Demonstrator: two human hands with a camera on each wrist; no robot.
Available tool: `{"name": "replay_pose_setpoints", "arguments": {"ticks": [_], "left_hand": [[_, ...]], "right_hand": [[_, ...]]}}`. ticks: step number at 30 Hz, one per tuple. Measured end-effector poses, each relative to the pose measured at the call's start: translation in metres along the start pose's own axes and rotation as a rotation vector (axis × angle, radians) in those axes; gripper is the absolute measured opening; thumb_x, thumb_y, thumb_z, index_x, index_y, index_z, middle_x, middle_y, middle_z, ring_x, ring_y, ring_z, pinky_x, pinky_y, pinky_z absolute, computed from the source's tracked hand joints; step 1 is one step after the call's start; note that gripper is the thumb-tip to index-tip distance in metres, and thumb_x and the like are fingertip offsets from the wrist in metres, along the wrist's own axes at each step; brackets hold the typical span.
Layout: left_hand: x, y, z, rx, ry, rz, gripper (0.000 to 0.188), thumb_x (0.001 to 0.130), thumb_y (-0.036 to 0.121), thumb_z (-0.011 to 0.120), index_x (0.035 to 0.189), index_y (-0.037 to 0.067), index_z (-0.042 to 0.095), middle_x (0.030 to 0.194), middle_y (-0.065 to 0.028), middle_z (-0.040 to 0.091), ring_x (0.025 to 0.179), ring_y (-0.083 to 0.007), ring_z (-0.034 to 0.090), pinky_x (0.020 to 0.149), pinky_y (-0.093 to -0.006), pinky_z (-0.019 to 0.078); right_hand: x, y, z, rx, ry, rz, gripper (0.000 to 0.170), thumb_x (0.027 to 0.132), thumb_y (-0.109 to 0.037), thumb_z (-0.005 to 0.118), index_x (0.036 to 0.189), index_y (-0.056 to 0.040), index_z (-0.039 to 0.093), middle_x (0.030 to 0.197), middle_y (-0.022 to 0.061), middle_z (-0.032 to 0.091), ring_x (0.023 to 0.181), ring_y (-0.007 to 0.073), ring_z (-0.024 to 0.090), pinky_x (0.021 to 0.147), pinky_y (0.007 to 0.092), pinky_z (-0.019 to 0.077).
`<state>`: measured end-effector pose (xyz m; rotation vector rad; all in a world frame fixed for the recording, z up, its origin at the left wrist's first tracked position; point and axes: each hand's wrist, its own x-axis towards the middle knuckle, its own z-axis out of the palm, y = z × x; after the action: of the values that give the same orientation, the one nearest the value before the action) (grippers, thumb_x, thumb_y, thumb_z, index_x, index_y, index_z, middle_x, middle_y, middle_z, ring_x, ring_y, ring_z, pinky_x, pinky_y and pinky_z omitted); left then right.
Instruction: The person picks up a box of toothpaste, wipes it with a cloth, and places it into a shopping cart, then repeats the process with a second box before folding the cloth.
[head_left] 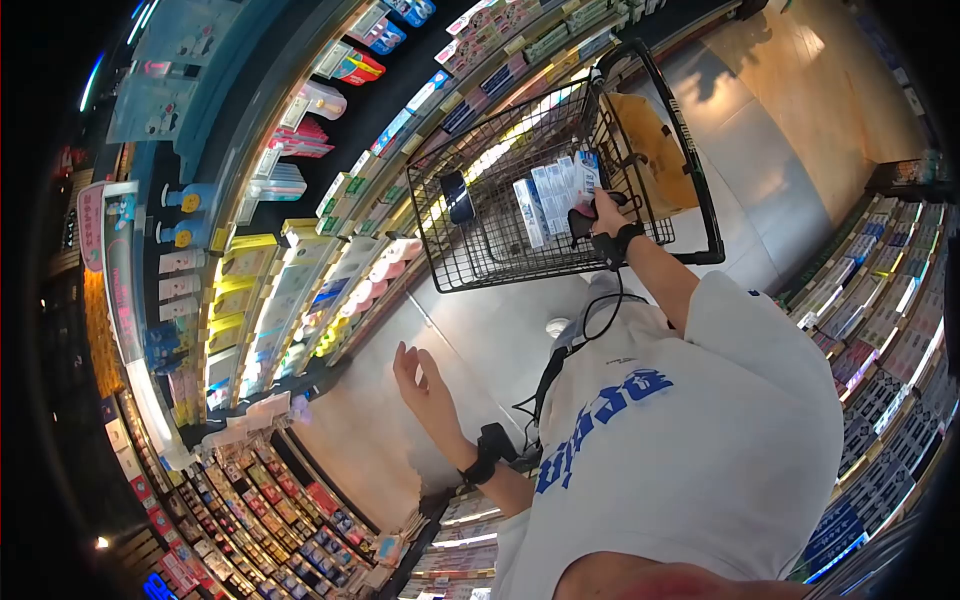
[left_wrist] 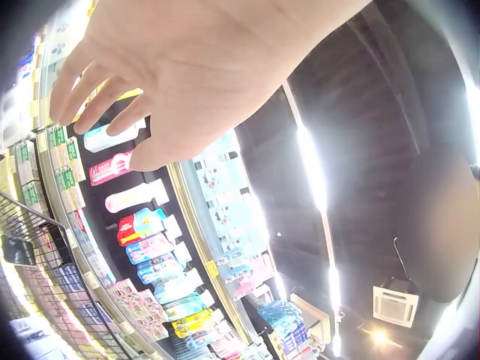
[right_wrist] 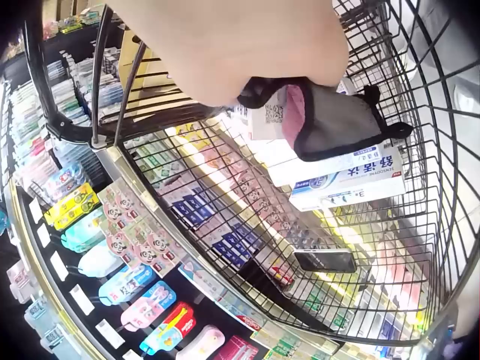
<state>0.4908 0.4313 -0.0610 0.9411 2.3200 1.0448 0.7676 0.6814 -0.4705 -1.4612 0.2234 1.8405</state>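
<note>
My right hand (head_left: 606, 213) is over the inside of a black wire shopping cart (head_left: 470, 278). Its fingers grip a dark grey mesh piece with black edging and a pink side (right_wrist: 337, 124), which looks like a pouch; the hand hides part of it. Close to that hand, a blue-and-white toothpaste box (head_left: 587, 168) leans at the end of a group of white-and-blue toothpaste boxes (head_left: 545, 195). A dark phone-like slab (right_wrist: 325, 261) lies farther along the cart. My left hand (head_left: 428, 388) holds nothing, its fingers loosely bent in the air beside the shelves.
Shelves of hanging toothbrush packs (left_wrist: 150, 225) and boxed goods run along the cart's far side. Its handle (head_left: 685, 140) is at the right, with a tan panel (head_left: 655, 150) beside it. More stocked shelves (head_left: 880, 330) stand at right; grey tiled floor (head_left: 370, 440) lies below.
</note>
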Motion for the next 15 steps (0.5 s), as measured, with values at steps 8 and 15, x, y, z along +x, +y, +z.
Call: {"name": "replay_pose_setpoints", "arguments": {"ticks": [8, 15], "left_hand": [[-0.042, -0.035, -0.037, -0.062, 0.097, -0.043, 0.046, 0.100, 0.024, 0.058, 0.140, 0.004, 0.049, 0.130, -0.0197, 0.057, 0.123, -0.0269, 0.055, 0.099, -0.0403, 0.0484], [-0.119, -0.121, -0.119, -0.092, 0.239, -0.074, 0.044, 0.101, 0.024, 0.058, 0.138, 0.001, 0.051, 0.130, -0.0199, 0.057, 0.121, -0.0262, 0.056, 0.095, -0.0392, 0.0506]], "right_hand": [[0.022, 0.011, -0.026, -0.248, 0.196, -0.051, 0.054, 0.090, -0.041, 0.052, 0.130, -0.0034, 0.049, 0.124, 0.0163, 0.055, 0.110, 0.0304, 0.056, 0.092, 0.0386, 0.0454], [-0.063, 0.026, -0.011, -0.396, 0.258, -0.563, 0.069, 0.087, -0.039, 0.060, 0.139, 0.0038, 0.045, 0.138, 0.0162, 0.051, 0.118, 0.0286, 0.050, 0.097, 0.0386, 0.0419]]}}
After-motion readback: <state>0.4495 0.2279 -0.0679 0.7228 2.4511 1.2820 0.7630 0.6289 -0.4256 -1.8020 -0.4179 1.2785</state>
